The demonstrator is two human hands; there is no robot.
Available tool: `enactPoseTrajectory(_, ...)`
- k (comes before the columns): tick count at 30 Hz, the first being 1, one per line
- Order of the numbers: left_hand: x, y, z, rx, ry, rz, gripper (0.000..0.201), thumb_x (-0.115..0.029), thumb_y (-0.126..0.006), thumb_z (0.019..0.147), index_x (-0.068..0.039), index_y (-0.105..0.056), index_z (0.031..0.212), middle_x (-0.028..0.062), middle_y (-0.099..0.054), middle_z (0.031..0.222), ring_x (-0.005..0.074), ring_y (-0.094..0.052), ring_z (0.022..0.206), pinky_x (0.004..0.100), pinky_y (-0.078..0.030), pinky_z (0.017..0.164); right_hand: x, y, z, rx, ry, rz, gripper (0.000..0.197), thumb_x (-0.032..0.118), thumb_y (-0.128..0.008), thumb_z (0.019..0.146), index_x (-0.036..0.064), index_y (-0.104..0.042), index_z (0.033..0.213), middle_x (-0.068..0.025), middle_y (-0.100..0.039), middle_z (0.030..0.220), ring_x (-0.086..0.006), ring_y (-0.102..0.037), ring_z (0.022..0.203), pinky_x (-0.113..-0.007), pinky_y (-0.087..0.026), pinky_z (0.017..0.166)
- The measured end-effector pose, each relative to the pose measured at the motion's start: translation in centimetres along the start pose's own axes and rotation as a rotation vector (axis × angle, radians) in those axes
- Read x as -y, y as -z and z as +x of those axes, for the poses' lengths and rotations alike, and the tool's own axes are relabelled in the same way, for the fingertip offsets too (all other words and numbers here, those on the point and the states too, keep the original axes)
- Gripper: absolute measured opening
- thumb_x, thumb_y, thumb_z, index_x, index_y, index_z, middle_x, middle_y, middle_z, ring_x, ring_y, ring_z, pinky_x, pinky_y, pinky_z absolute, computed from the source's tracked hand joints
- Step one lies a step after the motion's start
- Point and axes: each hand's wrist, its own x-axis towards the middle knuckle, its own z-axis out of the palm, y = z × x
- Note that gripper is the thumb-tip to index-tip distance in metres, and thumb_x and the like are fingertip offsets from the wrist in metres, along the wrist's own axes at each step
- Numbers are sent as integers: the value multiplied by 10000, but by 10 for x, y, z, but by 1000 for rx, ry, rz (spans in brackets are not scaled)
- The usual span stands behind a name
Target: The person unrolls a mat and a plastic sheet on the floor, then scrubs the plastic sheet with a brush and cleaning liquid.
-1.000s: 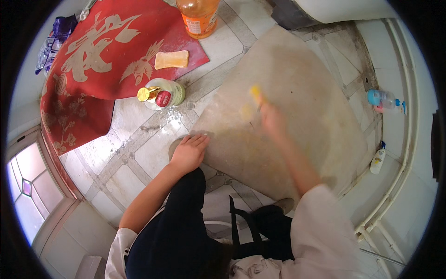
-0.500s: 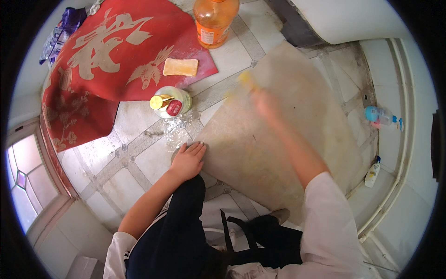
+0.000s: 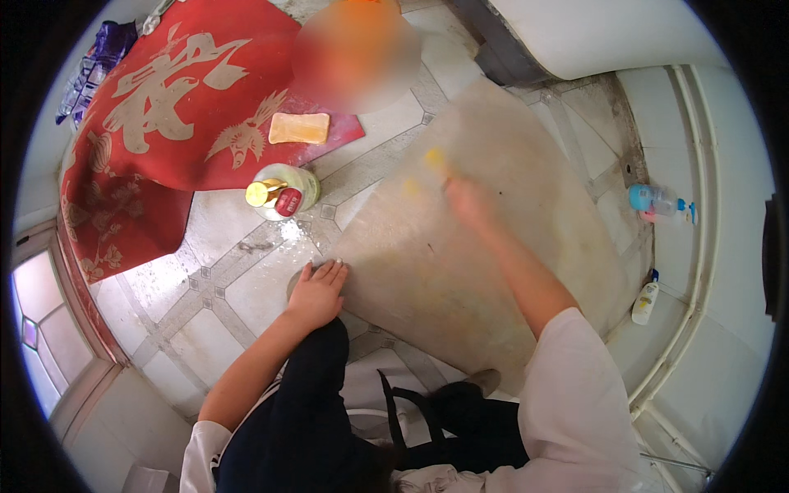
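My right hand (image 3: 468,204) is closed and blurred by motion over a beige-grey mat (image 3: 509,271) spread on the floor. At its fingers shows a small yellow object (image 3: 435,158), too smeared for its kind to be told. My left hand (image 3: 316,294) rests on my left knee, fingers stretched out and holding nothing. Beyond that hand stands a squat clear bottle with a gold pump top (image 3: 283,194) and a red label, on wet tiles. Farther off, an orange-yellow soap-like block (image 3: 299,128) lies on a red mat (image 3: 197,156) with pale patterns.
A large orange bottle (image 3: 353,49), blurred here, stands at the far middle. Along the right wall lie a blue-capped pump bottle (image 3: 657,200) and a white bottle (image 3: 646,299). White pipes (image 3: 699,271) run there. A purple package (image 3: 103,62) sits at the far left; a white rounded fixture (image 3: 608,33) stands far right.
The view has shifted slightly, so most things sit farther left. My right hand, with the yellow object, has moved a little over the beige mat. My left hand stays on my knee.
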Motion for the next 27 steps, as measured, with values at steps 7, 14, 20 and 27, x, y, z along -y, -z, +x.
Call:
enactPoseTrajectory(7,-4,0,16,-77,-43,78,512,-204,-522,712,-48,-359,1171,149,-487,1089,237,-450,1038,428,-272,928,12,-4,9,-148,-298,103,269,227,-385,821,32,-553,900,-189,-554,650,-302,-560,606,-388,-439,526)
enactPoseTrajectory(14,-2,26,27,151,-16,46,516,-213,-501,731,-65,-322,1192,146,-571,858,283,-539,858,417,-321,886,-49,24,5,-287,-327,322,253,203,-397,822,92,-522,1012,-169,-569,730,-334,-544,606,-414,-433,535)
enactPoseTrajectory(20,-40,55,67,6,-67,-157,541,-210,-519,721,-26,-322,1191,189,-401,1161,327,-387,1064,419,-285,912,-276,22,-59,-811,-770,498,283,181,-398,816,106,-521,1060,-189,-571,841,-299,-554,773,-376,-419,656)
enactPoseTrajectory(27,-154,-19,183,-258,288,-65,661,-351,-407,794,-21,-120,1290,167,-114,1341,289,-91,1244,448,-114,978,-307,33,-176,-571,-1103,382,297,234,-357,819,44,-552,937,-193,-573,785,-336,-557,719,-417,-431,600)
